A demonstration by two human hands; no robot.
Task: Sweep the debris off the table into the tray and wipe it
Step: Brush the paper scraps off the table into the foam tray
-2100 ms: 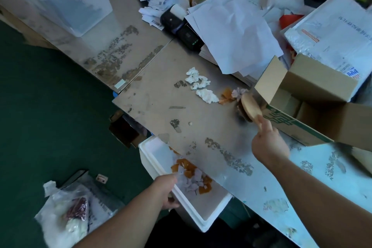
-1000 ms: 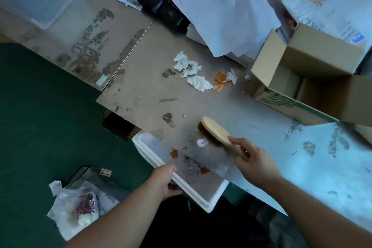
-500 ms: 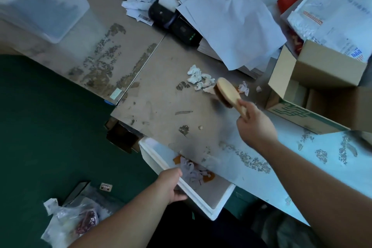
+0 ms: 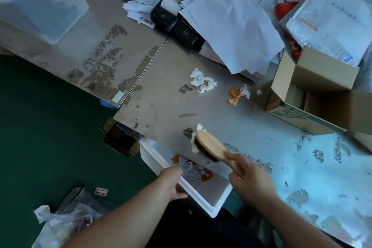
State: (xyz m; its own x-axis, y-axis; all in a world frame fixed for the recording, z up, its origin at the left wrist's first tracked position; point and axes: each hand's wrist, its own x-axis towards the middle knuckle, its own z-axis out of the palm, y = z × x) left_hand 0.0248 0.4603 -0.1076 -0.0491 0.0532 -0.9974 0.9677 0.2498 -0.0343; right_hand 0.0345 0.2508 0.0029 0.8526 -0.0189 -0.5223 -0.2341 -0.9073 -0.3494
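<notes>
The brush [image 4: 210, 148] sits bristles-down on the table [image 4: 221, 115] near its front edge, with a white scrap [image 4: 193, 147] bunched against its head, and the right hand [image 4: 251, 182] has its fingers [image 4: 234, 159] curled round the handle. Just below that edge is the white tray [image 4: 203, 199], with some white and orange bits [image 4: 193, 169] in it, and the left hand [image 4: 173, 182] grips its near rim. Further back on the table, a clump of white scraps [image 4: 202, 82] and an orange piece [image 4: 233, 95] lie loose, near a cardboard box [image 4: 322, 78] and a heap of papers [image 4: 231, 26].

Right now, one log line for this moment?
left hand grips tray | right hand grips brush against white scrap near table edge | more scraps farther back
</notes>
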